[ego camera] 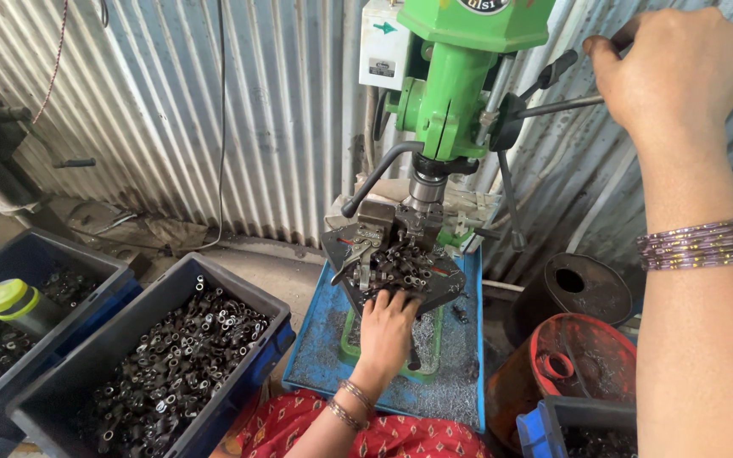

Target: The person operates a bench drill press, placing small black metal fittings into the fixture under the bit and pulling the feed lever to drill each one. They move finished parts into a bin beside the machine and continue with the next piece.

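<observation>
A green drill press point(456, 80) stands in front of me against a corrugated metal wall. My right hand point(676, 72) is raised and shut on the feed handle point(566, 103) of the press. My left hand point(386, 326) rests palm down on the dark round work table point(447, 284), its fingers on a heap of small black metal parts point(400, 267) under the spindle point(426, 188). A clamp fixture point(383, 222) sits beside the spindle. Whether the left hand grips a part is hidden by its back.
A blue tray point(316, 356) strewn with metal chips lies under the press. A dark crate point(171, 356) full of black parts sits at left; another crate point(86, 288) holds a bottle with a yellow-green cap point(12, 298). Rusty cans point(583, 360) stand at right.
</observation>
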The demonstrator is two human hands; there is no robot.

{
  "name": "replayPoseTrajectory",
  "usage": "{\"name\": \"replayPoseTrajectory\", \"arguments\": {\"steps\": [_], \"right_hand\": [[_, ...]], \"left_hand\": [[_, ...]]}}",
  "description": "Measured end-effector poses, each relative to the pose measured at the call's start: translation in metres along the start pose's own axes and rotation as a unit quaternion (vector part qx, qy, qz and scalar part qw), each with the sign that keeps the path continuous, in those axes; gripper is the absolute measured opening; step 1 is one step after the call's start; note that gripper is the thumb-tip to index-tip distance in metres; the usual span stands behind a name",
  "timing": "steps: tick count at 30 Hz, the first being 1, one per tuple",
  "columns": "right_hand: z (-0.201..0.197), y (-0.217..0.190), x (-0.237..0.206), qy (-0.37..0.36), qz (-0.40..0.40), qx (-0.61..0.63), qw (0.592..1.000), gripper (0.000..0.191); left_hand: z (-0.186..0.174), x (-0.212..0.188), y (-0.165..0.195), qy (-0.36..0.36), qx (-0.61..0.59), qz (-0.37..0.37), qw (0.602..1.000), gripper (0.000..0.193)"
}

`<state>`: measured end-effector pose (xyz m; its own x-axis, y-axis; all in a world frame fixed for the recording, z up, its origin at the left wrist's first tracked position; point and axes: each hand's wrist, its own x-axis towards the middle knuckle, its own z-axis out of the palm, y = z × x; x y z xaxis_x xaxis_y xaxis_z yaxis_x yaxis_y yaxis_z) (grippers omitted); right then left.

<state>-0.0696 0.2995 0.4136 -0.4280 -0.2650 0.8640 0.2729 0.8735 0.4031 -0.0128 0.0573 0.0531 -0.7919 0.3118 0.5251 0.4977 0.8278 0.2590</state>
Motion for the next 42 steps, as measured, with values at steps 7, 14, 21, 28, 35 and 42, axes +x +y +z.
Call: {"name": "replayPoseTrajectory", "arguments": {"steps": [7,14,21,28,35,42], "right_hand": [[-0.003,-0.009,0.000,0.025,-0.002,-0.018,1.000,0.028],[-0.003,-0.016,-0.004,-0.030,0.040,0.027,0.998,0.031],[-0.019,-0.027,0.003,-0.054,0.047,0.035,0.997,0.032],[-0.018,-0.042,-0.001,-0.042,0.033,0.041,0.998,0.029],[-0.013,-0.047,-0.004,-0.040,0.040,0.032,0.998,0.030],[-0.010,-0.043,-0.005,-0.011,0.022,0.040,0.999,0.028]], "left_hand": [[0.004,0.000,-0.019,0.045,-0.023,0.070,0.996,0.041],[0.034,0.031,0.007,0.107,-0.420,-0.196,0.880,0.028],[0.071,0.073,-0.016,0.021,-0.858,-0.417,0.300,0.033],[0.118,0.096,-0.033,0.206,-0.839,-0.414,0.285,0.030],[0.122,0.103,-0.035,0.244,-0.820,-0.392,0.338,0.030],[0.103,0.112,-0.057,0.170,-0.832,-0.419,0.321,0.036]]}}
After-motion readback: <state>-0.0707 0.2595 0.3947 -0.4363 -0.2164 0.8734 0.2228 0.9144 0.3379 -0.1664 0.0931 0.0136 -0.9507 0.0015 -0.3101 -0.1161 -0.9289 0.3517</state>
